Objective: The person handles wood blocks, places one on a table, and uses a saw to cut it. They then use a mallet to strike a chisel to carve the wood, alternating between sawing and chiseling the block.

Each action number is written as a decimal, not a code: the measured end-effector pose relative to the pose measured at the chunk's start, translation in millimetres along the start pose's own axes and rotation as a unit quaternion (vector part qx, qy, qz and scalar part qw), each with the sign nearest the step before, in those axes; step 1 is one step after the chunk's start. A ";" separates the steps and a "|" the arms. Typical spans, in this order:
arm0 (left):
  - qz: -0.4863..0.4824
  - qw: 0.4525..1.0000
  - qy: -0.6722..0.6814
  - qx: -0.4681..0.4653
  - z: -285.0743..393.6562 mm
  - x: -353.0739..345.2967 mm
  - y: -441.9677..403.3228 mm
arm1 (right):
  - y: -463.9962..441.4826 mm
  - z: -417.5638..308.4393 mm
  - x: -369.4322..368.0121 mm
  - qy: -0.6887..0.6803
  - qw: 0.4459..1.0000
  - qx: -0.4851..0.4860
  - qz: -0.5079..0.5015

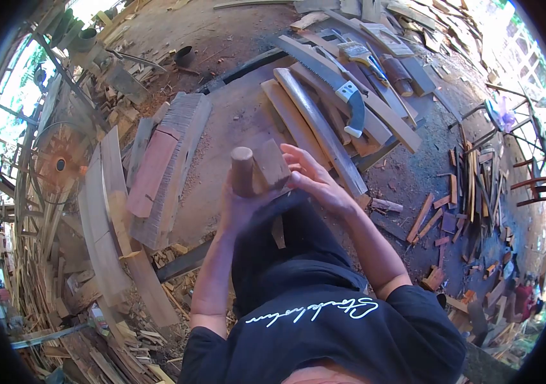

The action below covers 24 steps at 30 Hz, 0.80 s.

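In front of my lap, my left hand is closed around a short round wooden cylinder that stands upright. Beside the cylinder is a rectangular wooden block, tilted; whether the two are joined I cannot tell. My right hand is at the block's right end, thumb and fingers on either side of its edge. Most of my left fingers are hidden behind the wood. Beyond both hands lies the worktop, dusty and strewn with wood.
A handsaw with a blue-grey handle lies on long boards at the right, with a brush behind it. Planks lie on the left, near a circular blade. Scrap wood covers the floor.
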<state>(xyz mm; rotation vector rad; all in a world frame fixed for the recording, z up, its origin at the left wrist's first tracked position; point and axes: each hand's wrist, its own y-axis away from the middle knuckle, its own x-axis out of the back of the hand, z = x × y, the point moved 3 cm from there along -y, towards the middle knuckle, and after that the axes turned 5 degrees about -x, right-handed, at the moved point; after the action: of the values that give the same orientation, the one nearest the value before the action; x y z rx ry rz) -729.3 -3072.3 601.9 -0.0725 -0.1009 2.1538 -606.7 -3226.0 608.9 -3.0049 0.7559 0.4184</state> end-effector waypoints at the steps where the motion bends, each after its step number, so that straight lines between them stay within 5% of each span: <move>1: 0.000 1.000 0.000 0.001 -2.6 -4.7 -4.0 | -6.7 0.5 2.2 0.039 0.999 0.014 -0.018; 4: 0.049 0.998 -0.002 -0.026 -18.4 -15.3 -12.3 | -20.3 6.1 -11.5 0.055 0.998 0.020 -0.019; 7: 0.071 0.994 -0.029 -0.079 -50.0 -15.6 -12.0 | -37.3 18.4 -19.1 0.234 0.949 0.102 0.183; 9: 0.084 0.996 0.015 0.016 -59.5 -12.9 -6.7 | -38.9 29.2 -15.6 0.262 0.943 0.089 0.183; 15: 0.115 0.990 0.010 0.084 -21.7 20.4 11.6 | -44.1 24.1 -12.8 0.317 0.943 0.039 0.096; 20: 0.193 0.981 0.016 -0.014 7.7 33.5 4.8 | -41.6 23.8 -9.7 0.308 0.949 0.038 0.058; 22: 0.184 0.974 0.130 -0.011 24.1 30.6 6.0 | -25.7 12.6 -12.5 0.430 0.863 0.205 0.171; 24: 0.167 0.975 0.142 -0.031 42.1 22.7 10.2 | -4.5 8.5 -10.9 0.414 0.868 0.167 0.218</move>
<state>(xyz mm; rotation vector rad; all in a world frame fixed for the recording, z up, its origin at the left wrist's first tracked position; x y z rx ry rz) -754.0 -3060.9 642.4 -0.4606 0.0130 2.4487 -615.9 -3216.3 603.4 -2.5633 1.3659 -0.9847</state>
